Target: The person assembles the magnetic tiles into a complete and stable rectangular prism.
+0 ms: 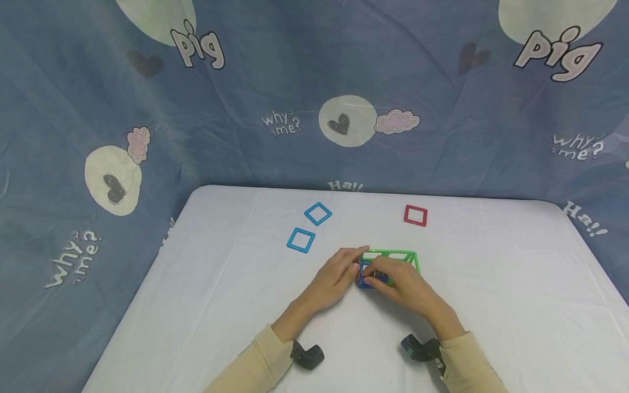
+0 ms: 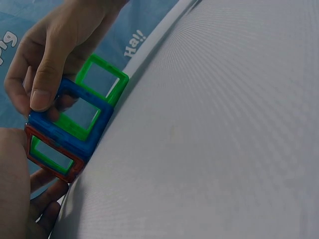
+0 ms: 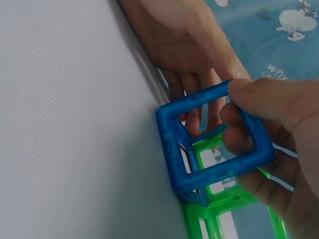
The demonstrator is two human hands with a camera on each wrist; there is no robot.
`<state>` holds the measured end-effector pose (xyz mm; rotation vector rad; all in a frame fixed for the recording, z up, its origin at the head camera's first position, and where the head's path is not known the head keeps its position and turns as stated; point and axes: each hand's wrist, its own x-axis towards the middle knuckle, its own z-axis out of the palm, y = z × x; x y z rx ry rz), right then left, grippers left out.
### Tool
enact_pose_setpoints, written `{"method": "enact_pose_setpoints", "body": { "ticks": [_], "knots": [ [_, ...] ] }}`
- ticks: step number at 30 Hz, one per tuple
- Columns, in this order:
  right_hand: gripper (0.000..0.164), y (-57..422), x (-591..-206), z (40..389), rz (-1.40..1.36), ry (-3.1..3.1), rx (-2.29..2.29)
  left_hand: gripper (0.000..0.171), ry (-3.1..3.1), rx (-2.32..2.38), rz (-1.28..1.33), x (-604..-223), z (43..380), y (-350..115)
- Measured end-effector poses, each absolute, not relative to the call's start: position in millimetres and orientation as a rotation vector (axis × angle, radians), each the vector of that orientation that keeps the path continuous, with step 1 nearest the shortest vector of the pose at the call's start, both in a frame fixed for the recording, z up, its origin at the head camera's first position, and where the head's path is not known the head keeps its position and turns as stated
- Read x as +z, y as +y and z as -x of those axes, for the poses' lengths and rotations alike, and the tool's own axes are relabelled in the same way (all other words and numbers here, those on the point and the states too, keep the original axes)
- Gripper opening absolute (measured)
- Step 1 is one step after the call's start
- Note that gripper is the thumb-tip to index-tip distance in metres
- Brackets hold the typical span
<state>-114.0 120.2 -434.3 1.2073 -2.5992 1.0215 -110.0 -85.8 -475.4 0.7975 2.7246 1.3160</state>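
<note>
My right hand (image 1: 400, 284) pinches a blue square frame tile (image 3: 177, 179) between thumb and fingers. The tile stands upright against the front of a small construction of see-through magnetic tiles. Green frame tiles (image 1: 393, 252) form its back and right part, and a red tile (image 2: 52, 152) closes its left end. My left hand (image 1: 336, 278) rests against that left end, its index fingertip at the back top corner. In the left wrist view, the left fingers (image 2: 47, 204) touch the red tile's lower edge. Part of the construction is hidden behind my right hand.
Two light blue square tiles (image 1: 301, 240) lie flat on the white-covered table (image 1: 491, 273), left of and beyond the construction. Farther back on the right lies a red square tile (image 1: 415, 215). A printed blue cloth (image 1: 275, 65) hangs behind the table.
</note>
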Motion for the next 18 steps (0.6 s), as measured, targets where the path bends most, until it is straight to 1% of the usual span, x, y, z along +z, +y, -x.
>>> {"method": "enact_pose_setpoints", "body": {
  "ticks": [18],
  "knots": [
    [0.016, 118.6, -434.7, 112.5, -1.157, -2.654, 1.06, 0.043, 2.733, 1.305, -0.794, -476.6, 111.1, -85.8]
  ]
}}
